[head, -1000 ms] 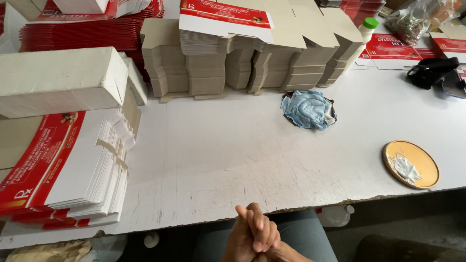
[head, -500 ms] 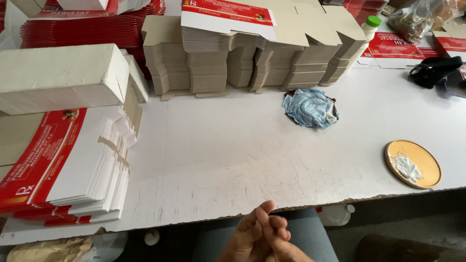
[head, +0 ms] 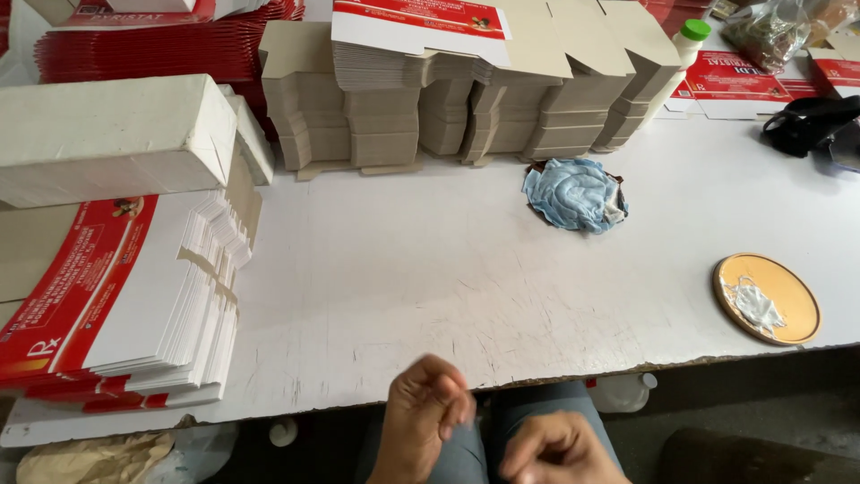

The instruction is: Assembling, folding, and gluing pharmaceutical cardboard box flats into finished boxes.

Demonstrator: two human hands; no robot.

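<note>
Far left: a stack of flat red-and-white cartons (head: 134, 296) lies on the surface (head: 430, 269), its white flaps fanned toward the centre. A long white wrapped bundle (head: 107, 134) rests on top of it. Behind these lies a pile of red sheets (head: 152, 45).

Rear centre: rows of grey-brown board blanks (head: 394, 116) stand stacked, with one printed carton lying across their tops.

Front centre: both hands are below the near edge of the surface, over the lap, and touch nothing on it. The left hand (head: 425, 408) is motion-blurred, its fingers loosely curled and narrow, with nothing visible in it. The right hand (head: 555, 448) is curled more tightly, knuckles up. Whether it encloses anything small cannot be told.

Judgement: no piece is in hand, so this reads as an interval between handlings. The stack of flat red-and-white cartons is the nearest stock. It lies well apart from both hands, up and to the left, closer to the left hand. Reaching it would call for lifting that hand over the edge and across.

Right of centre: a crumpled blue cloth (head: 573, 193) lies near the board blanks. Further right, a round yellow disc (head: 770, 296) carrying a white smear lies near the front edge.
</note>
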